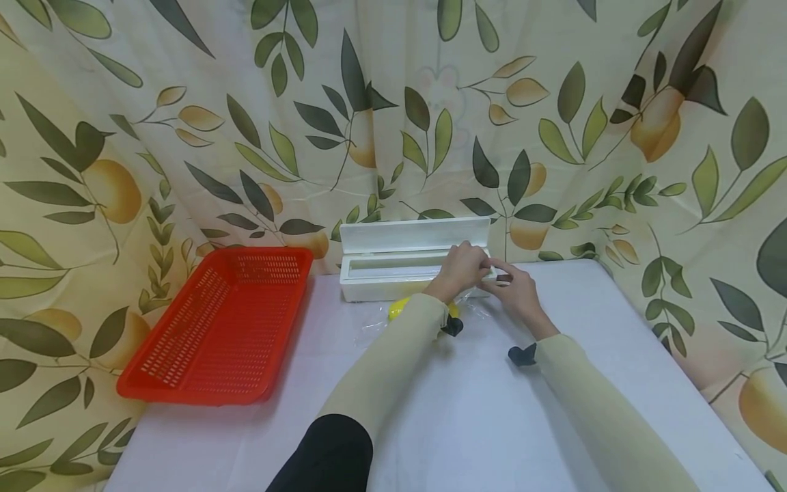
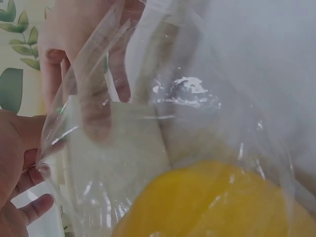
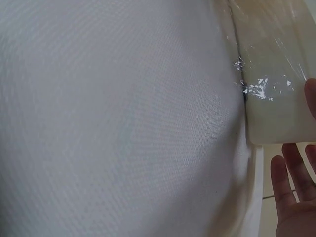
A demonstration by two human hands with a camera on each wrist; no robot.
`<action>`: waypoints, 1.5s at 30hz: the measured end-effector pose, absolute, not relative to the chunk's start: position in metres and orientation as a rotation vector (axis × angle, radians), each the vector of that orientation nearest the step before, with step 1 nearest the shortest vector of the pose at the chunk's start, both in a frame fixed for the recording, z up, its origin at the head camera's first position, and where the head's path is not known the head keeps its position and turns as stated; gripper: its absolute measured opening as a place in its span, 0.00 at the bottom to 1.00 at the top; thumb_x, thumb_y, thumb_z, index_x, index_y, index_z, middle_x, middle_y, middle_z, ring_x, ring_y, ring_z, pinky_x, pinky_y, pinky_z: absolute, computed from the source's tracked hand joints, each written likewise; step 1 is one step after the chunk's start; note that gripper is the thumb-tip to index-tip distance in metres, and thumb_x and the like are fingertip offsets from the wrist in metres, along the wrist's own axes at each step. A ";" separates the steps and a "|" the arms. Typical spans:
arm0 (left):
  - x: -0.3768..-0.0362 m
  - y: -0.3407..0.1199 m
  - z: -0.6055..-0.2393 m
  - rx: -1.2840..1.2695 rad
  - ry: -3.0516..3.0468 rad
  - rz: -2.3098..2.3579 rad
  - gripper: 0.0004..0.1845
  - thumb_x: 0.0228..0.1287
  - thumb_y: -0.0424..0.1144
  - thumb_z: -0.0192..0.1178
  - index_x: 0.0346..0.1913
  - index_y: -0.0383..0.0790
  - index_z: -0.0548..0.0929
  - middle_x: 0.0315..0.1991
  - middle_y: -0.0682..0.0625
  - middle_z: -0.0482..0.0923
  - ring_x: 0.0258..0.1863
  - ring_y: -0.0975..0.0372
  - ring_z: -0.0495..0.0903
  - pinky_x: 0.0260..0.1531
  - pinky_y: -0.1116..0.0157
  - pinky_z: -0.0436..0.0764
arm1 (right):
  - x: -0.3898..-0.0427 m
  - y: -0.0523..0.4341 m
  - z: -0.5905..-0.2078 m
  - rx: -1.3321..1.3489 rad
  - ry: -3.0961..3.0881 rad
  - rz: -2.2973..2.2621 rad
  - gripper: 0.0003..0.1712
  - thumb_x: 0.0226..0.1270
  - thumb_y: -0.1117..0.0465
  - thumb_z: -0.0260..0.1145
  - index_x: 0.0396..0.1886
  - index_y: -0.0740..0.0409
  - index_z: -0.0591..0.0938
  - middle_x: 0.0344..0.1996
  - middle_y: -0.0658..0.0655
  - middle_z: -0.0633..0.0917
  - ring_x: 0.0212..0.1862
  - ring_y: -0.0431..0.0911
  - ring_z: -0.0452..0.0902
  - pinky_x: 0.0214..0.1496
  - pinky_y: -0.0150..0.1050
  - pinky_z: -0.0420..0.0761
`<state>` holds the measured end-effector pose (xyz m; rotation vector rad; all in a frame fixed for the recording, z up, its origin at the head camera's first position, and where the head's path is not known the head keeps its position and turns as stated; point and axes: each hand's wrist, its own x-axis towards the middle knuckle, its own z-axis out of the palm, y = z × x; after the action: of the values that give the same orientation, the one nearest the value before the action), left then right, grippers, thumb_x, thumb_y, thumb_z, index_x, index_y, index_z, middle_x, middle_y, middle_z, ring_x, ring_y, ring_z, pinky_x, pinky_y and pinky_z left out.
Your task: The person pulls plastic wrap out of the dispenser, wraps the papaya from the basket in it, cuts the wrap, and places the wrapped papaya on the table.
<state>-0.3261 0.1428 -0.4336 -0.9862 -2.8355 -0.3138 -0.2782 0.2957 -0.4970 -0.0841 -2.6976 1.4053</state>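
Note:
A white cling film dispenser box (image 1: 393, 273) stands at the back of the table with its lid (image 1: 412, 236) up. My left hand (image 1: 464, 270) is curled at the box's right end and grips the clear cling film (image 2: 163, 98). My right hand (image 1: 515, 287) is just to its right, thumb and forefinger pinching the film's edge near the box corner (image 3: 276, 108). A yellow object (image 1: 398, 309) lies in front of the box under the film, half hidden by my left forearm. It fills the bottom of the left wrist view (image 2: 212, 202).
A red perforated plastic basket (image 1: 221, 321) sits at the table's left side. The table (image 1: 479, 410) has a white cloth. A leaf-and-fruit patterned curtain (image 1: 393, 123) hangs close behind and on both sides.

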 end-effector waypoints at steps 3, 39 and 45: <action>-0.327 0.142 -0.434 -1.003 -2.825 -0.307 0.08 0.72 0.46 0.65 0.39 0.52 0.93 0.31 0.62 0.84 0.36 0.65 0.72 0.47 0.65 0.72 | -0.279 0.296 -0.498 -0.088 -2.701 1.406 0.39 0.68 0.52 0.74 0.76 0.47 0.71 0.75 0.61 0.69 0.67 0.63 0.74 0.59 0.55 0.81; -0.333 0.115 -0.433 -1.120 -2.825 -0.474 0.07 0.70 0.37 0.65 0.42 0.48 0.93 0.36 0.59 0.88 0.38 0.64 0.72 0.44 0.68 0.69 | -0.282 0.298 -0.499 -0.065 -2.685 1.348 0.40 0.64 0.50 0.77 0.75 0.48 0.74 0.73 0.63 0.71 0.63 0.60 0.79 0.59 0.52 0.81; -0.334 0.112 -0.432 -1.117 -2.834 -0.507 0.08 0.70 0.37 0.65 0.45 0.48 0.93 0.41 0.58 0.89 0.41 0.64 0.73 0.47 0.68 0.70 | -0.282 0.299 -0.498 -0.053 -2.679 1.338 0.40 0.64 0.51 0.76 0.75 0.49 0.74 0.73 0.65 0.72 0.61 0.61 0.80 0.59 0.53 0.81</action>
<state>-0.3337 0.1116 -0.4323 -1.1172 -2.8341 -0.5072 -0.2818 0.2989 -0.4981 -0.0525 -2.6788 1.3377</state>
